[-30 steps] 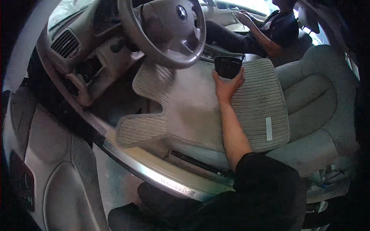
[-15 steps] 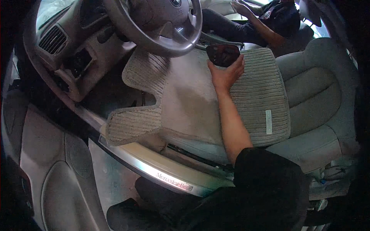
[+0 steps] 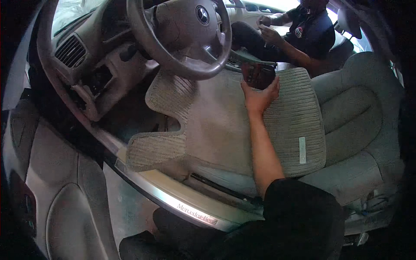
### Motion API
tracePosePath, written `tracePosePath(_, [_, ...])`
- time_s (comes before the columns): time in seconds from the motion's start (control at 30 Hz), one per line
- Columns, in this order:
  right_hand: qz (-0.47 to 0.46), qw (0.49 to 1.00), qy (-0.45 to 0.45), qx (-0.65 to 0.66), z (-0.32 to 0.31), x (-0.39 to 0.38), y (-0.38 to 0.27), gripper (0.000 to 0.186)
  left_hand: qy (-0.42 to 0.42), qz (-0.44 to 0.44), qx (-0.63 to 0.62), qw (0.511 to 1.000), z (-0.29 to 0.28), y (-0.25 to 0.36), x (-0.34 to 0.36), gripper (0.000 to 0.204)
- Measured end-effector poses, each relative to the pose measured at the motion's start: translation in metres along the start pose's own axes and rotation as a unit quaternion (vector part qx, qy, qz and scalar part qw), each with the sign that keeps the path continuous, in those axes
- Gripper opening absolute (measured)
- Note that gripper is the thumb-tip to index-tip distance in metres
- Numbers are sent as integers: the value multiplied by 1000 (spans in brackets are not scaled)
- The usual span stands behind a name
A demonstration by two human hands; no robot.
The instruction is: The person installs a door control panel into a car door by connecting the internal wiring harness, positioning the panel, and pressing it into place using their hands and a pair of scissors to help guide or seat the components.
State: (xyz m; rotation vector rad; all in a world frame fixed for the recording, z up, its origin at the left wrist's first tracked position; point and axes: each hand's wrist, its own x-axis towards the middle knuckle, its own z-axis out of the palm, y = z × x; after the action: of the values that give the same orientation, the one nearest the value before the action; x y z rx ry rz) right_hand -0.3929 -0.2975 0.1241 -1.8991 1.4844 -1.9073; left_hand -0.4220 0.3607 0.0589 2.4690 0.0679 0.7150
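The right hand [image 3: 260, 98] clasps a dark piece [image 3: 260, 75]; thumb [image 3: 245, 88] left, fingers [image 3: 275, 87] right.

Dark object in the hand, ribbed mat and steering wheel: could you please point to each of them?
Dark object [image 3: 259, 75], head view: middle of its visible face.
Ribbed mat [image 3: 219, 125], head view: smoother middle area.
Steering wheel [image 3: 185, 34], head view: centre pad.

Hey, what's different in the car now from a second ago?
The glossy black piece in the right hand seems tilted differently: its face looked plain black, and now shows reddish patches. The other person's nearer hand has come down a bit. The right hand still holds on. The ribbed floor mat still lies on the seat, and the steering wheel hasn't turned.
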Motion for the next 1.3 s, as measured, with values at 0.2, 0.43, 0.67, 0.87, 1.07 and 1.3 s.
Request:
tracePosePath(0.2, [190,966,-17,175,17,12,29,118,-18,-14,8,1000,-3,5,1,61])
tracePosePath(0.43, [400,785,-157,447,-1,17,6,97,-10,-35,35,999,-5,7,-3,60])
tracePosePath(0.67, [328,813,-169,451,-17,40,27,72,-77,-66,30,994,6,-9,3,34])
tracePosePath(0.87, [323,831,-212,400,7,44,17,68,-21,-41,19,999,1,-5,1,28])
tracePosePath(1.07, [327,828,-243,385,22,52,50,72,-39,-64,12,997,0,5,4,29])
tracePosePath(1.3, [305,829,-237,406,16,53,37,76,-25,-56,13,998,-3,1,1,28])
